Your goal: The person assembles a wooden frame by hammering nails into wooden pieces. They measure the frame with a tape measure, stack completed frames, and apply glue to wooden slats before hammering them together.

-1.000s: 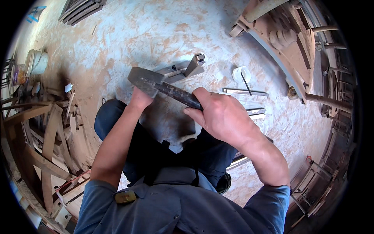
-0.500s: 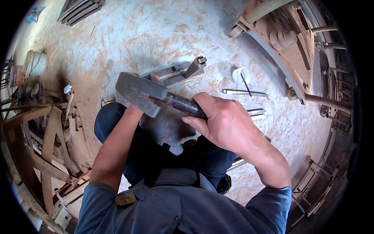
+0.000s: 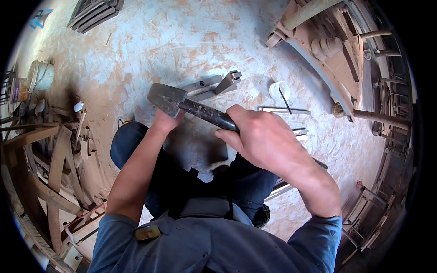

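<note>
My right hand [image 3: 264, 139] is wrapped round the dark handle of a heavy hammer [image 3: 207, 114]. The hammer's broad grey head is at the left, above my left hand [image 3: 167, 122]. Only the wrist and back of that hand show; its fingers are hidden behind the hammer head. Just beyond the head lies a wooden frame piece [image 3: 204, 86] on the floor, its near end covered by the hammer. At its far right end a short wooden block [image 3: 229, 83] joins it at an angle.
A white round tub [image 3: 279, 91] with a dark stick across it stands to the right, by several thin strips [image 3: 284, 110]. Loose timber [image 3: 54, 177] is heaped at left. A large curved wooden frame [image 3: 318, 73] stands far right, and stacked dark frames [image 3: 94, 13] lie far left.
The hammer head has shifted right and slightly toward me, showing more of my left wrist. My right hand stays on the handle, nearly in place.
</note>
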Tool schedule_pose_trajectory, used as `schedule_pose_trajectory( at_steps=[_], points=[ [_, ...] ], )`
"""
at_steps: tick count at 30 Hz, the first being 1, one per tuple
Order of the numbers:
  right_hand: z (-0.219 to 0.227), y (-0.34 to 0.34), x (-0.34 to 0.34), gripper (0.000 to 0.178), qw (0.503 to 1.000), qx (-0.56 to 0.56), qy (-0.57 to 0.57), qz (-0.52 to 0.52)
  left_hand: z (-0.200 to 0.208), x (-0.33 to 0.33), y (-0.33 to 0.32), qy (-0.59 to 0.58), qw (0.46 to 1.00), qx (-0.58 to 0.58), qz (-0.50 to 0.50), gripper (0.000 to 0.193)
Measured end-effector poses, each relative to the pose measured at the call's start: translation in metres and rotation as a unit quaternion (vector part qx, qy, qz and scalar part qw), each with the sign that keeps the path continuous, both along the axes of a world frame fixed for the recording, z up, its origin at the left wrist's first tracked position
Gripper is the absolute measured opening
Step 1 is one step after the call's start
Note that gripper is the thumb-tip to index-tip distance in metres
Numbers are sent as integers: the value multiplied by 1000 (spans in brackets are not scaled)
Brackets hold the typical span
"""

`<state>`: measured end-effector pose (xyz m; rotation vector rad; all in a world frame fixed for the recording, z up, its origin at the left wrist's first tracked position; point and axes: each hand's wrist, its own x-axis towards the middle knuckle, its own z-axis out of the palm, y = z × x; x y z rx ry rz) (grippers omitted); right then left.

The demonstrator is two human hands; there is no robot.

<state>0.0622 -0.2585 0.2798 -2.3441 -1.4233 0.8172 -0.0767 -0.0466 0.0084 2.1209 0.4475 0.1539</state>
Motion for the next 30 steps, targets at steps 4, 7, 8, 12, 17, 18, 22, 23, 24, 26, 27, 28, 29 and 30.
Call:
schedule_pose_trajectory(
  at_steps=[4, 7, 8, 12, 17, 18, 22, 23, 24, 26, 27, 28, 29, 30],
  points=[
    [1, -6, -8, 34, 999, 28, 18, -35, 2, 3, -2, 13, 979, -195, 59, 31],
    [-12, -8, -9, 34, 998, -33, 8, -48, 14, 6, 0, 94, 994, 41, -32, 30],
    [-10, -8, -9, 35, 998, -33, 11, -51, 18, 6, -2, 89, 995, 41, -27, 30],
    [-1, -11, -19, 35, 997, 40, 6, -67, -3, 1, 4, 13, 998, 58, -18, 31],
    [-19, -13, -23, 35, 999, 2, -28, -44, -5, 5, 3, 17, 998, 47, -47, 30],
    [-19, -14, -25, 34, 998, 14, -24, -52, 1, 5, 0, 11, 996, 70, -49, 28],
    [-20, -27, -37, 34, 997, 34, -12, -68, -2, -9, 7, 35, 978, 170, -112, 29],
    [-20, -30, -42, 34, 997, 28, -6, -70, -9, -15, 13, 87, 994, -56, -21, 31],
    [-19, -35, -48, 33, 997, 22, 0, -71, -17, -21, 17, 133, 948, -279, 71, 33],
    [-20, -49, -62, 31, 996, 8, 17, -82, -19, -21, 20, 224, 695, -631, 263, 50],
    [-21, -57, -67, 32, 996, 3, 28, -86, -16, -20, 15, 229, 668, -666, 242, 45],
    [-22, -65, -72, 34, 995, -3, 40, -92, -6, -16, 4, 235, 638, -699, 219, 41],
    [-22, -73, -78, 35, 994, -11, 50, -99, 9, -9, -11, 240, 607, -733, 194, 38],
    [-21, -82, -85, 33, 993, -10, 54, -105, 36, 1, -36, 207, 658, -684, 236, 44]
  ],
)
